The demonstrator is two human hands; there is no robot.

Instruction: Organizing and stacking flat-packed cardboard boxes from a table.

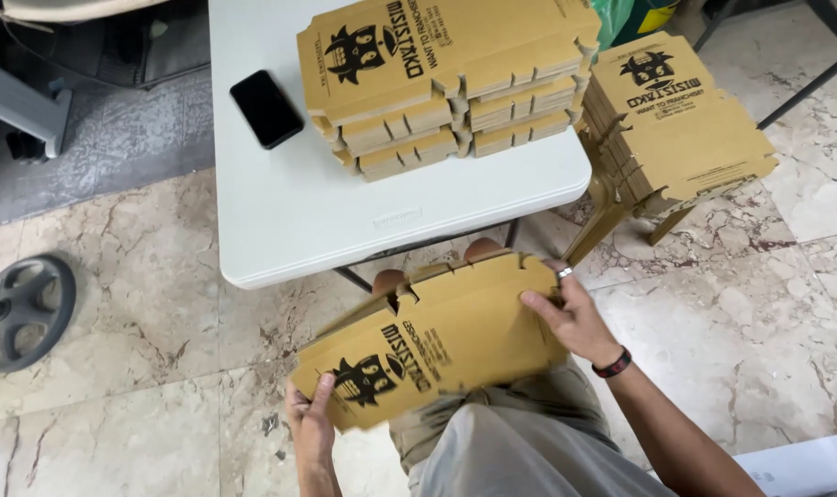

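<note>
Head view: both hands grip one flat brown cardboard box blank (437, 345) with a black printed figure, held over the lap, below the white tabletop (290, 202). The left hand (310, 425) clamps the lower corner; the right hand (570, 317) pinches the far edge. Judgement: keep opposite corners supported to prevent bending. Count: one blank in hand, one stack on the tabletop (451, 78), one stack beside it (676, 120), one black phone (267, 109).

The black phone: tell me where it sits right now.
In the head view, the black phone lies flat on the white table, toward its left side, just left of the stack of folded cardboard boxes and apart from it.
</note>
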